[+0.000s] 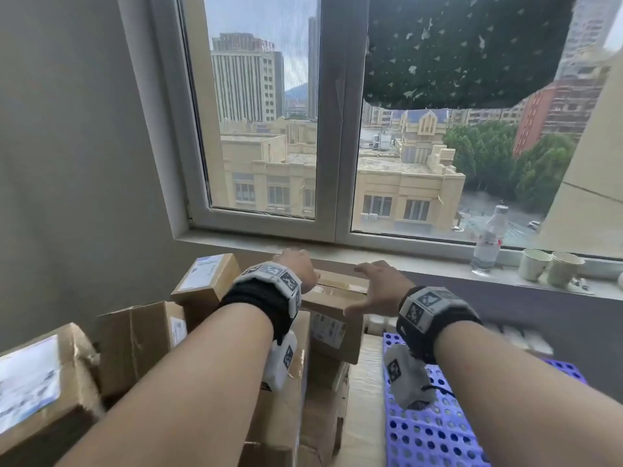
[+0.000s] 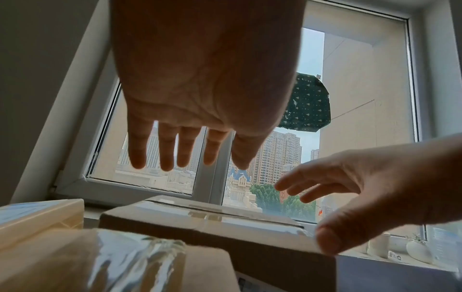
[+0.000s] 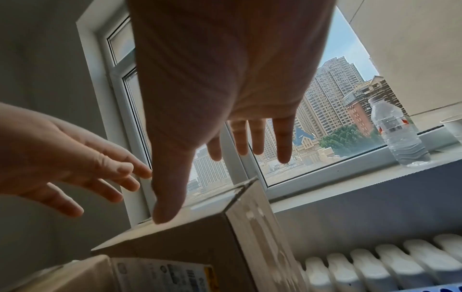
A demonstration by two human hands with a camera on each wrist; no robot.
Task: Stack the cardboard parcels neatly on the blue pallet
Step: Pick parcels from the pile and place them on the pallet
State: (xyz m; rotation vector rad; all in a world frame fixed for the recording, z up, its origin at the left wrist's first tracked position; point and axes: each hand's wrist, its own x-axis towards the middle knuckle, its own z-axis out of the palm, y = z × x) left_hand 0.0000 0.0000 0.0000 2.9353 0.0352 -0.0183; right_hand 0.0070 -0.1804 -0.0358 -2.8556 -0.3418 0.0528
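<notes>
A taped cardboard parcel [image 1: 337, 293] lies on top of a pile of parcels just below the window sill. My left hand [image 1: 296, 264] reaches over its far left end, fingers straight and spread [image 2: 190, 158], hovering above the parcel's top [image 2: 200, 215] and holding nothing. My right hand [image 1: 381, 288] is spread over the parcel's right end. Its thumb tip [image 3: 165, 215] is at the top edge of the parcel [image 3: 200, 237]; I cannot tell if it touches. The blue perforated pallet [image 1: 438, 429] lies on the floor at the lower right, bare where it shows.
More parcels fill the lower left: one with a white label [image 1: 205, 281], an open-flapped one [image 1: 135, 345], a large one [image 1: 40, 385]. On the sill stand a water bottle [image 1: 488, 237] and two paper cups [image 1: 536, 264]. A white radiator [image 3: 375, 262] runs below the sill.
</notes>
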